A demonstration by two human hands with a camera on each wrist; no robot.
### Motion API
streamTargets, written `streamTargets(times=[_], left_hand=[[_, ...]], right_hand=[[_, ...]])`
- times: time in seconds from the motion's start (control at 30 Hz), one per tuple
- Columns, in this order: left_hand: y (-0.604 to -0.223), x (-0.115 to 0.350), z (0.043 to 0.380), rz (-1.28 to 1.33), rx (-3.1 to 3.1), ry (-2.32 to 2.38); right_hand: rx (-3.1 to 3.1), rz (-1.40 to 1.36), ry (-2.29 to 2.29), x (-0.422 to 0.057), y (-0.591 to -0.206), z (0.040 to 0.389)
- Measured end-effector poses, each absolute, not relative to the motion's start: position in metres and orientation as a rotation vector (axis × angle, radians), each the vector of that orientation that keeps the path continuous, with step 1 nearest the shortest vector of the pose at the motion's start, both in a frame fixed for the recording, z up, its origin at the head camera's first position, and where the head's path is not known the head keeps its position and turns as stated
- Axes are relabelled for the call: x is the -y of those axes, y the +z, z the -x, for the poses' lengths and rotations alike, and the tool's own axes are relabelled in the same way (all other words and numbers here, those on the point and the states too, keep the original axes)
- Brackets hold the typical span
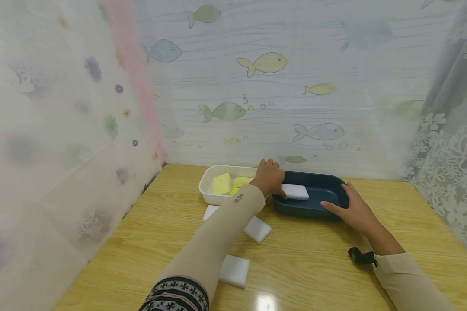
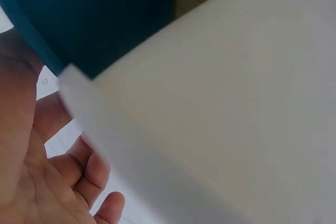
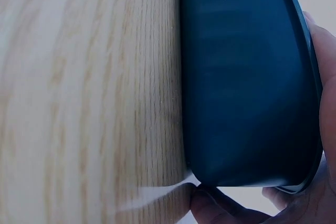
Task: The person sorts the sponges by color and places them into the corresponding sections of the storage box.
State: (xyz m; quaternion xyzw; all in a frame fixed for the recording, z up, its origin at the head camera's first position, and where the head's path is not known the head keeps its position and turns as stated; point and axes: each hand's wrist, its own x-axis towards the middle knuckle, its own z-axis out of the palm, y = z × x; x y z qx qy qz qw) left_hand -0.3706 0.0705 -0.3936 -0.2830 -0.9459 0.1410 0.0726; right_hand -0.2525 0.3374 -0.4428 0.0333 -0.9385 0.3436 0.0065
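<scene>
A dark blue plastic basin [image 1: 315,211] stands on the table with a white sponge block [image 1: 297,192] lying inside its left part. At the basin's left end, my left hand [image 1: 270,177] holds the rim, its thumb over the inside beside the sponge. My right hand [image 1: 356,211] grips the opposite end, thumb across the front rim and fingers at the far right corner. The right wrist view shows the basin's outer wall [image 3: 247,87] close up, with fingers at its lower corner. In the left wrist view the white basin [image 2: 220,93] covers part of the left hand's surroundings.
Left of the blue basin, a white basin [image 1: 205,190] holds several yellow sponge blocks [image 1: 222,185]. White sponge blocks lie in front, one [image 1: 257,230] and another [image 1: 235,271] partly behind the left sleeve. A small black device [image 1: 361,256] sits at the right wrist. A fish-printed curtain [image 1: 264,129] hangs behind.
</scene>
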Motion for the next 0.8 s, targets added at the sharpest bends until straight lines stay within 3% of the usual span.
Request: streamTargets(times=[0.8], left_hand=[[-0.375, -0.026, 0.355, 0.960, 2.861, 0.024]], right_hand=[[2.934, -0.117, 1.073, -0.339, -0.444, 0.253]])
